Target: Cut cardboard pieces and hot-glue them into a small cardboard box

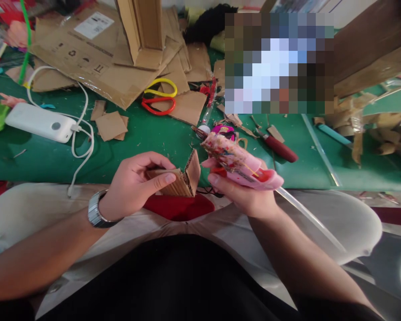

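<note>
Work surface (pixel 127 156): green, strewn with cardboard scraps across the far side. Far left, a large cardboard sheet (pixel 87 58) lies flat, bearing a white label; a cardboard frame (pixel 150 26) rises at its right part. One far area, right of centre, is pixelated and unreadable. Right hand (pixel 249 194): closed around the grip of a pink glue gun (pixel 240 162), soiled towards its front end, which points far left. A clear glue stick (pixel 310 218) extends from its rear towards near right. Left hand (pixel 128 180): narrow pinch, thumb against fingers, on a folded cardboard piece (pixel 175 183) at the near edge, just left of the gun; one flap stands up. White power bank (pixel 42 122) with cable: at left. Scissors (pixel 160 96), yellow and red handles: beyond the left hand. Red-handled tool (pixel 280 148): right of the gun. Metal watch (pixel 98 209): on the left wrist
</note>
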`<state>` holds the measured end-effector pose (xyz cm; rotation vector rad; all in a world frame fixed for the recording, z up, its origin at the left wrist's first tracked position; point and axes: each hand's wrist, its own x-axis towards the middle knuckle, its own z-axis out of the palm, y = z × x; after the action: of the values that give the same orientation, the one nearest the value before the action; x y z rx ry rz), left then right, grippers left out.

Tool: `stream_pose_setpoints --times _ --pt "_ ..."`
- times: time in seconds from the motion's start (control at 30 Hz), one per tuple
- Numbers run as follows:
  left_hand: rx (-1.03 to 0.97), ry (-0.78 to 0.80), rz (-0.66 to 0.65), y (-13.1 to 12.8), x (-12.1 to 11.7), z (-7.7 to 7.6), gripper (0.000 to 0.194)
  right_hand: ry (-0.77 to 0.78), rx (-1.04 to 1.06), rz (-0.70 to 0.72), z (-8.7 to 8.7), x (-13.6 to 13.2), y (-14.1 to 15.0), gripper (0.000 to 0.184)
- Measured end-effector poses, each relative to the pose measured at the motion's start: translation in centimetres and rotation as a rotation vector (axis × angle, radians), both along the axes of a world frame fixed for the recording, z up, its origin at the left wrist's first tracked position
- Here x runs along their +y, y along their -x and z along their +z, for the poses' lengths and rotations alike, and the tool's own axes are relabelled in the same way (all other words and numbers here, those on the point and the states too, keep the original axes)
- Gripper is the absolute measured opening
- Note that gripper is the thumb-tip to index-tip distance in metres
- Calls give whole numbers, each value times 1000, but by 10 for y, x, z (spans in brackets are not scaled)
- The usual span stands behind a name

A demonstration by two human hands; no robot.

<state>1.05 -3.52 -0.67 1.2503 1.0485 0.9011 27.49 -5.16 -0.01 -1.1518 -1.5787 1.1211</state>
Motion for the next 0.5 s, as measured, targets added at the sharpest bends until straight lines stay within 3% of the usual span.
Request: stream_pose_setpoints --times 0.13,0.5 --pt "30 -68 -47 -1 -2 3 18 -71 32 10 -1 1 6 19" --pt "61 -99 -88 0 -3 -1 21 -1 16 103 1 1 8 14"
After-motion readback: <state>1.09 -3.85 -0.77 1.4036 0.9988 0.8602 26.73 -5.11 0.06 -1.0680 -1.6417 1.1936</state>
